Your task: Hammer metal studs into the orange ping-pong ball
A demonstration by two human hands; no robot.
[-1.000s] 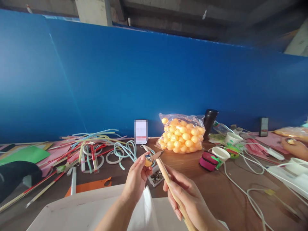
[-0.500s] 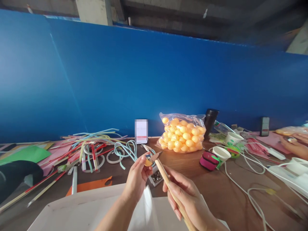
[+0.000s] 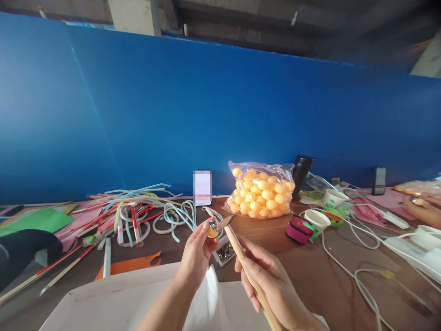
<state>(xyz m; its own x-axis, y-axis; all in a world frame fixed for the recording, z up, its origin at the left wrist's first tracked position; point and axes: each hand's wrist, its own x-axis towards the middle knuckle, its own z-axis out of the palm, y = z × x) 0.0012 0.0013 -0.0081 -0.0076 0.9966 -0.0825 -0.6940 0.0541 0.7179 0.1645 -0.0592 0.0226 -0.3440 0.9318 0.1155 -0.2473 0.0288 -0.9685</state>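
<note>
Near the middle of the desk, my left hand [image 3: 198,250] pinches a small orange ball [image 3: 212,233] with shiny metallic bits on its upper part. My right hand [image 3: 263,276] is wrapped round the pale wooden handle of a small hammer [image 3: 235,242]. The hammer's narrow, pointed metal head lies just right of the ball; whether it touches I cannot tell. Beneath and behind the hands sits a small white tray [image 3: 222,264] of small shiny metal pieces, partly covered by the hammer handle and fingers.
A clear bag of orange balls [image 3: 260,195] stands behind, beside a black bottle [image 3: 303,171]. Tubes and sticks [image 3: 134,216] lie left. Paper cups [image 3: 317,219], a magenta pouch [image 3: 299,230] and white cables [image 3: 339,266] are right. Another person's hand [image 3: 425,208] shows at far right.
The hammer head has shifted slightly right and up, away from the ball, with my right hand moving a little the same way. My left hand and the ball stay nearly still.
</note>
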